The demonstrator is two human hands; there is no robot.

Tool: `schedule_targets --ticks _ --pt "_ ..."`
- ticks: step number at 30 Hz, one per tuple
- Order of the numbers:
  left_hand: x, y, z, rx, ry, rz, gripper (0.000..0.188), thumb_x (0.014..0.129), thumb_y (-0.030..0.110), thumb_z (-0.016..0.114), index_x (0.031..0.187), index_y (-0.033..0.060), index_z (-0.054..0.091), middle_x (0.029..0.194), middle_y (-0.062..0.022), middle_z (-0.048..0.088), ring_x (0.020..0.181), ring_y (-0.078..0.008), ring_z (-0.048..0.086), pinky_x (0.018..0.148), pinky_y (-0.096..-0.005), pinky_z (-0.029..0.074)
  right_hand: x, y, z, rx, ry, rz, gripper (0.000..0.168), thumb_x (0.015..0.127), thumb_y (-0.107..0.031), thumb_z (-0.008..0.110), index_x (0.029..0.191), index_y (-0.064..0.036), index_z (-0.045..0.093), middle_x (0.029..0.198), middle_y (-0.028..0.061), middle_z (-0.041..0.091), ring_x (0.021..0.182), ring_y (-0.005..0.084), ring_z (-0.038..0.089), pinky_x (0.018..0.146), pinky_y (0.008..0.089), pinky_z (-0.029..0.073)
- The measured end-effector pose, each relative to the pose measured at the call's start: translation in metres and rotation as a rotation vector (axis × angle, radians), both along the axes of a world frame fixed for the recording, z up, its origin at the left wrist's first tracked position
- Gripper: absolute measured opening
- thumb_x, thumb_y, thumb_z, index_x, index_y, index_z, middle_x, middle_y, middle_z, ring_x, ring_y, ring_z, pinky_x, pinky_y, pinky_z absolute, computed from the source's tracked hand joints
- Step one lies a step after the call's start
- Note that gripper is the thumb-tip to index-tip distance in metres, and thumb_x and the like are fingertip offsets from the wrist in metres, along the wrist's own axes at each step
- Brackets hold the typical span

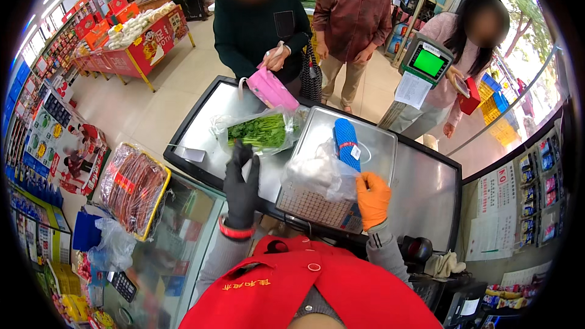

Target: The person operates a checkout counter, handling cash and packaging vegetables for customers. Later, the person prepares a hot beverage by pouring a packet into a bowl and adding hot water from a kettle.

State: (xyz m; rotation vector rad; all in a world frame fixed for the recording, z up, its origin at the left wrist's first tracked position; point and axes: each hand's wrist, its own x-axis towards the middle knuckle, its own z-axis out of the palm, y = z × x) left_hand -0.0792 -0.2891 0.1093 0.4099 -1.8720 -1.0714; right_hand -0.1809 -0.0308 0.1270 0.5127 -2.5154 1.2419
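Note:
My left hand (242, 183), in a black glove, is raised just below a clear plastic bag of leafy green vegetables (258, 131), fingers spread and holding nothing visible. In an orange glove, my right hand (374, 198) pinches the edge of a clear plastic bag (320, 169) lying over the metal pan of a weighing scale (384, 146). The bag's contents are unclear. Beside it on the pan rests a blue mesh bundle (347, 141) with a red band and a white tag. At the counter's far edge, a person handles a pink pouch (272, 89).
Two more people stand beyond the counter (420, 169). The scale's display (428, 61) rises on a post at the far side. A wrapped tray of brown dried food (135, 187) sits on the glass case to the left. A black scanner (417, 249) is at lower right.

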Motion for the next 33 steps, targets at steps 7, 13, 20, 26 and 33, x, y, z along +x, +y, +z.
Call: schedule_targets --ticks 7,13,20,26,33 --pt "-0.012 0.022 0.03 -0.514 -0.348 -0.004 0.095 0.067 0.032 0.08 0.143 -0.0003 0.032 0.142 -0.0256 0.033 0.131 -0.0451 0.032 0.108 -0.0498 0.029 0.0 -0.021 -0.012 0.077 0.104 0.079 0.01 0.08 -0.013 0.065 0.076 -0.004 0.063 0.064 0.0141 0.056 0.065 0.0334 0.055 0.058 0.0439 0.04" --pt "-0.048 -0.026 0.035 -0.767 -0.35 -0.329 0.044 0.086 0.031 0.063 0.126 0.0131 0.059 0.114 -0.0108 0.063 0.115 -0.0306 0.052 0.106 -0.0468 0.029 0.005 -0.024 -0.012 0.229 0.232 0.203 0.013 0.081 -0.019 0.064 0.082 -0.007 0.064 0.073 0.0129 0.059 0.072 0.0321 0.056 0.065 0.0437 0.043" --pt "-0.023 -0.059 -0.014 -0.645 -0.412 -1.005 0.034 0.074 0.041 0.07 0.093 0.0135 0.065 0.094 -0.0062 0.064 0.085 -0.0313 0.06 0.078 -0.0429 0.047 -0.04 -0.072 0.024 0.051 0.109 0.317 0.032 0.089 -0.03 0.058 0.112 -0.009 0.062 0.083 0.016 0.064 0.076 0.0369 0.061 0.064 0.0462 0.047" --pt "0.002 -0.06 -0.031 -0.189 -0.814 -1.092 0.024 0.082 0.025 0.066 0.099 0.0079 0.064 0.096 -0.0072 0.067 0.087 -0.029 0.064 0.076 -0.0401 0.051 -0.078 -0.206 -0.016 0.366 -0.092 0.851 0.036 0.089 -0.032 0.055 0.117 -0.01 0.059 0.093 0.0187 0.064 0.086 0.0379 0.06 0.074 0.0466 0.048" --pt "0.006 -0.101 -0.034 0.895 -0.587 -1.106 0.022 0.084 0.022 0.064 0.099 0.0062 0.064 0.097 -0.0066 0.067 0.088 -0.0261 0.064 0.074 -0.0383 0.052 -0.108 -0.149 -0.035 0.131 0.171 0.175 0.032 0.085 -0.026 0.06 0.11 -0.006 0.061 0.097 0.0175 0.062 0.09 0.0341 0.058 0.078 0.0422 0.047"
